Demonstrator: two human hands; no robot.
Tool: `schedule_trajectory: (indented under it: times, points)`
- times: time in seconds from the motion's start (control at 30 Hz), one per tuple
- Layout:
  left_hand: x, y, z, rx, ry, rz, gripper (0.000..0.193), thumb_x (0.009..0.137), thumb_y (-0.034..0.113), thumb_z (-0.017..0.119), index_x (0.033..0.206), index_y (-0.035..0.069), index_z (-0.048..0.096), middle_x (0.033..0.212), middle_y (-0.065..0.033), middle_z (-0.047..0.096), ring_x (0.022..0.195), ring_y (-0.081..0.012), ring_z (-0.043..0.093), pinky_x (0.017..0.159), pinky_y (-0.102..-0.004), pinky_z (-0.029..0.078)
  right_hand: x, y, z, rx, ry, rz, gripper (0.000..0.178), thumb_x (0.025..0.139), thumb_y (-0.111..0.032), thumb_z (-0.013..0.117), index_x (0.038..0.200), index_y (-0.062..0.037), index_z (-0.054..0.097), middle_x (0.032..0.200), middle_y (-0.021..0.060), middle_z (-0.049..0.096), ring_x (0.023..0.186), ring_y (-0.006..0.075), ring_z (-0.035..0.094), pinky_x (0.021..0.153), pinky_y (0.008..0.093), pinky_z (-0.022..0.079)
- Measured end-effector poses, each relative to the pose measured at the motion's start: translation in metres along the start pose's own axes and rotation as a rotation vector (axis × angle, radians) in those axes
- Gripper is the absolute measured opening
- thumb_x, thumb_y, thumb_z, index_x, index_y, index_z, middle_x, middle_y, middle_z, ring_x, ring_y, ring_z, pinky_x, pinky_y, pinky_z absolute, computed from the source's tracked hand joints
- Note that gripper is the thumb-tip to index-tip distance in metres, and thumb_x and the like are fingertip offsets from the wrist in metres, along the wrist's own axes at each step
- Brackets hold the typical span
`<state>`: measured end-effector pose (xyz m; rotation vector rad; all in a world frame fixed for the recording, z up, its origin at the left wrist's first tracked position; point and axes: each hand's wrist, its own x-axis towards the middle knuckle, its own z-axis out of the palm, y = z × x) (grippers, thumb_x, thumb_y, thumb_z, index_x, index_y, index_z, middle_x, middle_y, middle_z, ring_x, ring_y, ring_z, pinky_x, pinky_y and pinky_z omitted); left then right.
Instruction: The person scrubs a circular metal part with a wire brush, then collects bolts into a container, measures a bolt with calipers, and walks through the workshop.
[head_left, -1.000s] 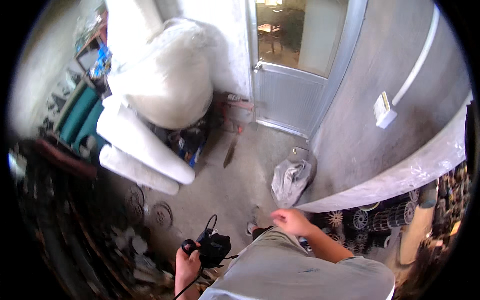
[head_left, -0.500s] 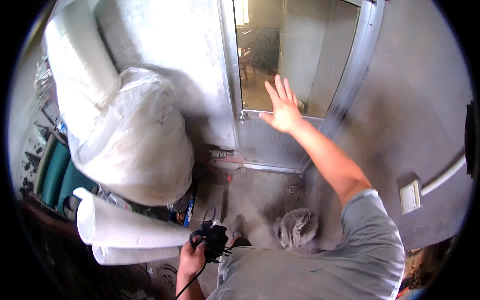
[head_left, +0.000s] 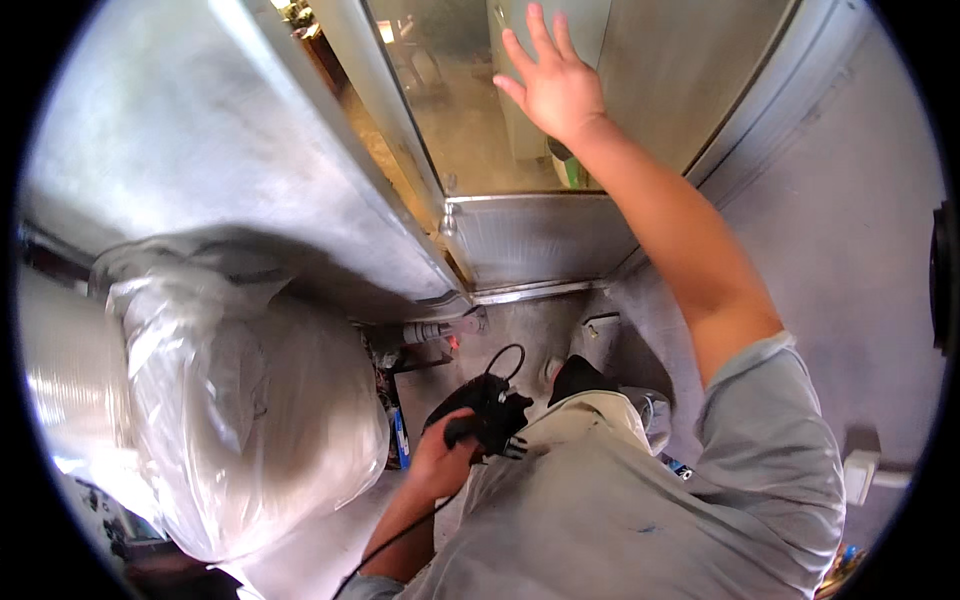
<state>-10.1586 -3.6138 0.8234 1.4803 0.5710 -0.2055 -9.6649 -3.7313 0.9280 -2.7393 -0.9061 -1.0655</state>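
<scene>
My right hand [head_left: 562, 88] reaches up with its fingers spread, held flat at the glass pane of a metal-framed door [head_left: 535, 235]. It holds nothing, and I cannot tell how firmly it touches the pane. The door stands slightly ajar, with a narrow gap along its left side, and a small round knob [head_left: 449, 219] sits on its left edge below the glass. Low in front of my body, my left hand [head_left: 443, 458] is closed around a bundle of black cables and plugs [head_left: 497, 418]. One cable loops above it and another trails down along my forearm.
A large clear plastic bag of pale stuff [head_left: 250, 400] stands at left, beside a roll of clear wrap [head_left: 65, 350]. A grey wall [head_left: 830, 230] with a white switch box [head_left: 860, 475] rises at right. A greyish bag [head_left: 655, 415] lies near my leg.
The door has swung away from its frame, opening a gap at its left. I have come closer to it, right hand held out at the glass, the cable bundle still in my left.
</scene>
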Motion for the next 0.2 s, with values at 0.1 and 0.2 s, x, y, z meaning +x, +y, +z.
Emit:
schedule_trajectory:
  times: [0.1,0.2]
  points:
    - [0.091,0.033,0.003,-0.035,-0.094,-0.024,0.016,0.104,0.000,0.060,0.116,-0.001,0.071,0.098,-0.0033,0.073,0.095,-0.0140,0.066,0.085,-0.0319,0.055,0.034,0.034,0.036,0.182,0.263,-0.103,0.045,0.108,-0.033,0.068,0.144,-0.0059,0.073,0.160,0.0252,0.063,0.150,0.0497,0.057,0.120,0.0503,0.054]
    - [0.177,0.079,0.032,-0.153,-0.140,0.028,0.025,0.103,-0.005,0.052,0.121,0.001,0.068,0.107,-0.0051,0.069,0.094,-0.0166,0.065,0.084,-0.0342,0.053,0.042,0.083,0.070,0.750,0.199,0.303,0.038,0.107,-0.032,0.077,0.135,-0.0057,0.079,0.125,0.0228,0.081,0.114,0.0379,0.081,0.097,0.0422,0.063]
